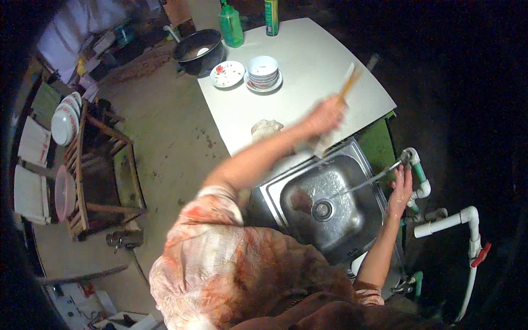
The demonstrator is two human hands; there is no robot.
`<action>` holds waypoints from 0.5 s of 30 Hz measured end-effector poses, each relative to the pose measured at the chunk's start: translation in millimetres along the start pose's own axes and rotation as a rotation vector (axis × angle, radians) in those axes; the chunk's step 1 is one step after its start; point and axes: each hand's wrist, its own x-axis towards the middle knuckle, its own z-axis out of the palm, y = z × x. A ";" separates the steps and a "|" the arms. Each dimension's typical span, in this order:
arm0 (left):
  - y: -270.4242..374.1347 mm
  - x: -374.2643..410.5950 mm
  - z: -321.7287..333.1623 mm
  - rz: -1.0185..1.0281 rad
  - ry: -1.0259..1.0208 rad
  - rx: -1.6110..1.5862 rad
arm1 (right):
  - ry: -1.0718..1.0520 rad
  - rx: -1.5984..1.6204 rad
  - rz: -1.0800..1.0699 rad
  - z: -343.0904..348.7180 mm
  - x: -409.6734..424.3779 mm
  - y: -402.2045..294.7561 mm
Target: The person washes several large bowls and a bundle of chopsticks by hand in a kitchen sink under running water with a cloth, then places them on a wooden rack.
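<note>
My left hand [328, 115] is closed around some slender sticks [350, 84], apparently chopsticks, yellow-brown and whitish and blurred. It is held above the white tabletop [305, 53]. Beneath my left forearm lies a crumpled pale cloth [266, 127], partly covered. My right hand [401, 189] is wet, fingers stretched out, right beside the tap [406, 156]; whether it touches the tap I cannot tell. A thin stream of water [367, 182] runs from the tap into the steel sink [330, 177], whose drain [323, 210] shows.
On the table stand stacked bowls [262, 72], a patterned plate [227, 74], a green bottle [231, 25] and a green-yellow container [271, 17]. A black basin [199, 51] is by its left corner. White pipes [449, 222] rise at right; a wooden rack [105, 165] holds enamel basins [65, 123] at left.
</note>
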 end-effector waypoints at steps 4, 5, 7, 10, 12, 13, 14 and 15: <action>4.3 66.5 -240.3 -0.071 0.158 1.158 | 0.104 0.006 0.137 4.1 -3.7 7.8; 22.0 72.1 -278.7 -0.260 0.168 1.166 | 0.136 -0.022 0.174 -2.8 -10.6 7.9; 12.9 54.7 -382.1 -0.298 0.384 1.429 | 0.190 -0.041 0.275 9.7 -12.8 7.6; 0.8 40.4 -473.2 -0.514 0.230 1.691 | 0.393 0.062 0.351 25.8 -24.7 20.9; -15.2 51.1 -485.1 -0.562 0.113 1.727 | 0.406 0.014 0.331 15.3 -45.7 68.6; -32.9 51.6 -499.4 -0.642 0.052 1.723 | 0.391 0.010 0.382 38.7 -51.8 70.3; -49.0 46.9 -513.7 -0.662 0.054 1.736 | 0.364 0.015 0.435 65.8 -56.3 69.6; -73.9 47.4 -527.4 -0.672 0.056 1.746 | 0.370 0.081 0.501 107.5 -54.9 58.4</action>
